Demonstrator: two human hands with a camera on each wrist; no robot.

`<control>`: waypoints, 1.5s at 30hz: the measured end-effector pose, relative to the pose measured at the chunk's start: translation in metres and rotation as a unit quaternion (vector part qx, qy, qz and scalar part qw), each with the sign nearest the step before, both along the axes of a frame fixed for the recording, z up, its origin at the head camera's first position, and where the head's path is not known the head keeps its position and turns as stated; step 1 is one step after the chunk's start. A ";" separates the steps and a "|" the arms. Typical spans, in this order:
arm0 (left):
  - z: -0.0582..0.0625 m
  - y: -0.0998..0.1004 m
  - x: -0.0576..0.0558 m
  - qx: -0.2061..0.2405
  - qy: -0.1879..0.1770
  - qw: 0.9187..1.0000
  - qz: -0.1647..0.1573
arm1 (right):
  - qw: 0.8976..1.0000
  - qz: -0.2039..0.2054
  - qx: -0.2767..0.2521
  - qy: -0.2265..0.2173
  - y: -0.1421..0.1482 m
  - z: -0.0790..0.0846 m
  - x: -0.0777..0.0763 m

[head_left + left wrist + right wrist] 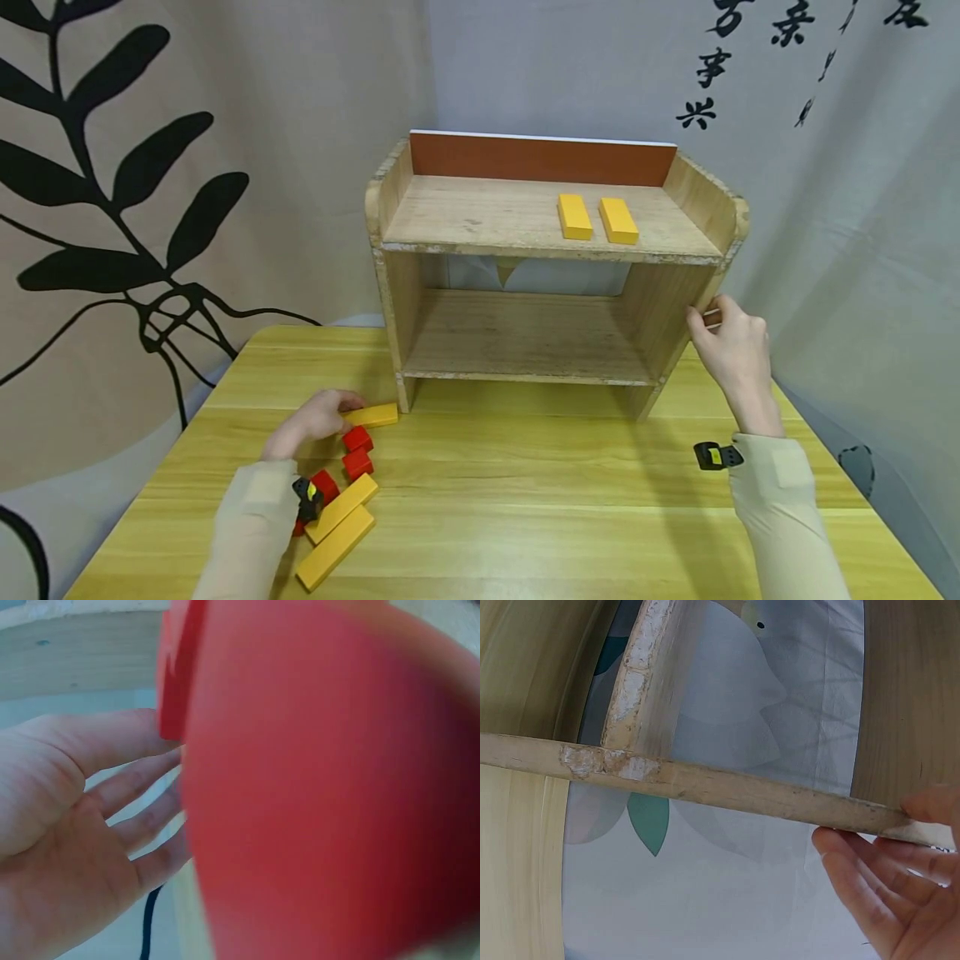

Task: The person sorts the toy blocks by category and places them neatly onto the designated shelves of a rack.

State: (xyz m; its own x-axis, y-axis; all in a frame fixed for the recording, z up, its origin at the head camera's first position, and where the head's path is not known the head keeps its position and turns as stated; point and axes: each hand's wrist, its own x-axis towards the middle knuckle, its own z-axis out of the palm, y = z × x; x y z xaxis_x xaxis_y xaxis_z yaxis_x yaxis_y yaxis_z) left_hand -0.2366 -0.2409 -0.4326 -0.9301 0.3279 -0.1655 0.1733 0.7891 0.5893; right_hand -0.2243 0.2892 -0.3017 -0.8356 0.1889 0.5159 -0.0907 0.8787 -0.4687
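Note:
A small two-tier wooden shelf [525, 333] stands toward the back of the table. My right hand [731, 346] pinches the front edge of its right side panel. In the right wrist view the thumb and fingers lie on opposite sides of that panel edge [765, 802]. At the shelf's left front foot, my left hand [326, 414] pinches the left end of a yellow block [378, 415] between thumb and fingers. Close below the hand is a red block [357, 438]. In the left wrist view a blurred red block [322, 787] hides the left fingertips.
Two yellow blocks [574, 217] lie on the upper tier, right of its middle. More red blocks [357, 463] and two long yellow blocks [335, 547] are on the table [525, 517] beside the left wrist. A patterned curtain [315, 167] hangs behind the table.

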 end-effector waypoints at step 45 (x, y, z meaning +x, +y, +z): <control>0.031 -0.002 0.010 0.037 0.080 0.996 -0.007 | 1.000 -0.002 0.013 0.005 -0.002 0.001 -0.001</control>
